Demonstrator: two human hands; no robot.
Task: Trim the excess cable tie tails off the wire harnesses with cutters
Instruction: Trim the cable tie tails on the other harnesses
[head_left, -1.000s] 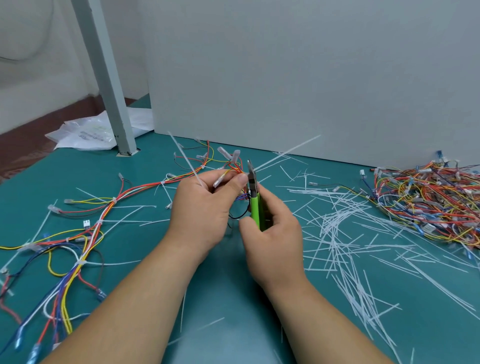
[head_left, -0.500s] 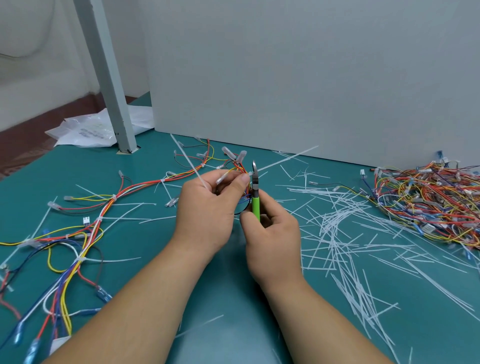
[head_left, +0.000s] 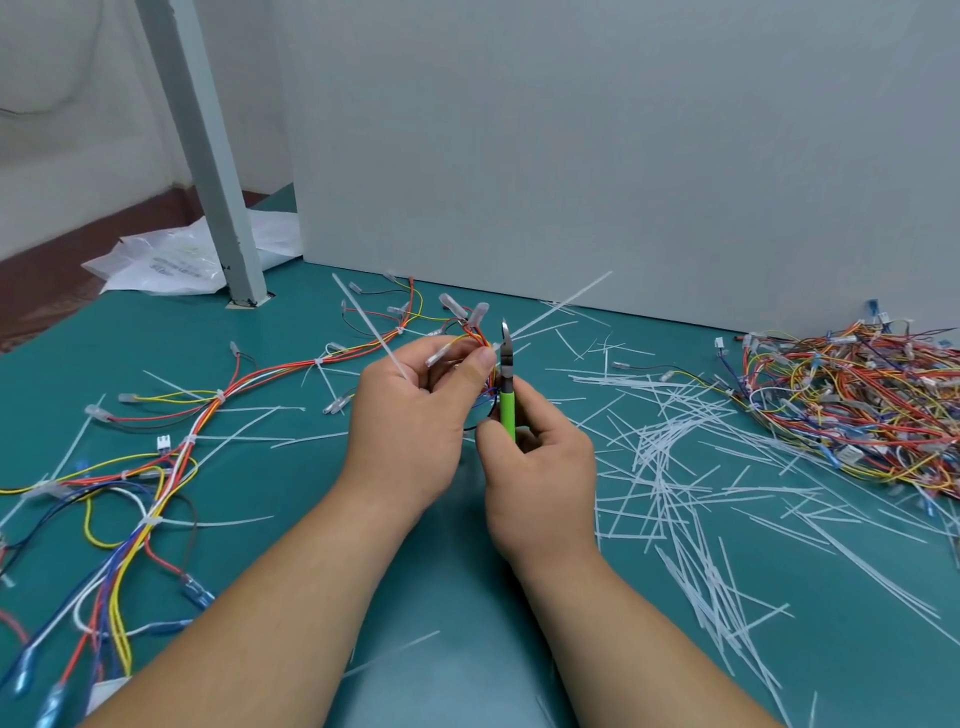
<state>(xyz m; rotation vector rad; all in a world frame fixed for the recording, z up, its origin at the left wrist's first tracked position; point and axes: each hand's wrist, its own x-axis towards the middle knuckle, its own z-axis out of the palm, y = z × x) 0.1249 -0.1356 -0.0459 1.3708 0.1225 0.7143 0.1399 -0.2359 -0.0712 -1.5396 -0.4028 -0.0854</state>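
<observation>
Teal all over the bench top (head_left: 156, 338), lime green grips on the cutters (head_left: 507, 410) with a dark steel head. Red, orange, yellow, blue and white wires in the wire harness (head_left: 218, 400), same mix in the harness pile (head_left: 857, 405). White cut-off cable tie tails (head_left: 665, 467) everywhere, pale grey wall panel (head_left: 571, 156) and post (head_left: 205, 156), white plastic bag (head_left: 171, 260) with dark print, reddish-brown floor (head_left: 31, 291).

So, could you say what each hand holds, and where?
Left hand pinches the wire harness near its connectors; right hand grips the cutters by the green handle.
</observation>
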